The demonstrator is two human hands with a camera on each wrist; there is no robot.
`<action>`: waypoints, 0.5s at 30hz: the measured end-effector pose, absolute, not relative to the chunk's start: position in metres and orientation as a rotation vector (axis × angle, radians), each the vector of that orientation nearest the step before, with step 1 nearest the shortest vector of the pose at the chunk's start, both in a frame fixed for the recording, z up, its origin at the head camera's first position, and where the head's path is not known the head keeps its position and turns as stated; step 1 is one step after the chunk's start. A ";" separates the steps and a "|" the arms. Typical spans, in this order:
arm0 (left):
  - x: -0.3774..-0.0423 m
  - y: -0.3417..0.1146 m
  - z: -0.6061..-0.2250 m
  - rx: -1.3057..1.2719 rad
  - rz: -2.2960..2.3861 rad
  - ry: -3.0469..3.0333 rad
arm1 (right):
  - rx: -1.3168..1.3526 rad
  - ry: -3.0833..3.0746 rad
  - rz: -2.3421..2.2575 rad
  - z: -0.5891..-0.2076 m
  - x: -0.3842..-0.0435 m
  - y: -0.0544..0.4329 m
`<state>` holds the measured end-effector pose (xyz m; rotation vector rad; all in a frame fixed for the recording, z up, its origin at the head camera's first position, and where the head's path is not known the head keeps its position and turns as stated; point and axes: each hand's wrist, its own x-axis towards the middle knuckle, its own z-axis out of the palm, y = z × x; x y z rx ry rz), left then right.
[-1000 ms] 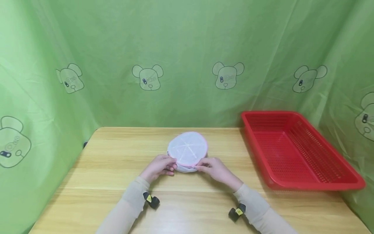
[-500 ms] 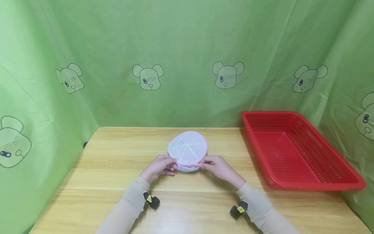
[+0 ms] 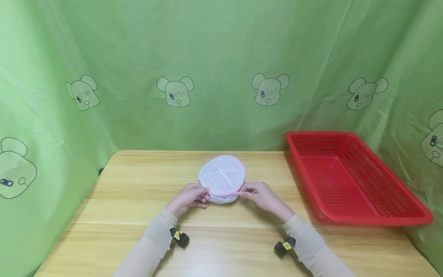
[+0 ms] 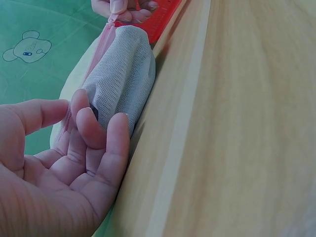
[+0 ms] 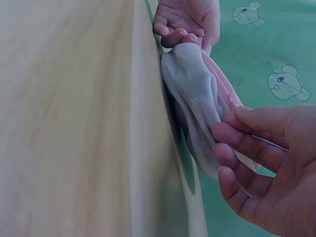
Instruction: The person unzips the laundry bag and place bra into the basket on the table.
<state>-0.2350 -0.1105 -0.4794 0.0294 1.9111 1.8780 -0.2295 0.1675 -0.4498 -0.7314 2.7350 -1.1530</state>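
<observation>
Gently anchor the mesh bag (image 3: pixel 222 175), resting on the wooden table (image 3: pixel 145 175) left of the red basket (image 3: pixel 373 221), by the thumb-and-finger pinch of the left hand (image 3: pixel 187 198) on its edge. From the pinch of the right hand (image 3: pixel 261 196), apparently on the pull (image 4: pixel 112 19) of the pink zipper (image 4: pixel 101 49), best to draw smoothly along the curve, level with the seam, tucking loose fabric clear.

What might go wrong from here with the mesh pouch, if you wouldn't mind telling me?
The mesh pouch is creased beside its pink zipper, so a fold of fabric might catch in it. The right grip seems to pinch only the small zipper pull, which could slip free. The left grip holds the pouch just at its near left edge, so the pouch might twist or slide under a firm tug.
</observation>
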 end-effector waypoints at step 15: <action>-0.233 -0.111 -0.476 0.027 1.883 1.907 | -0.695 2.735 -1.175 -0.447 -0.235 0.179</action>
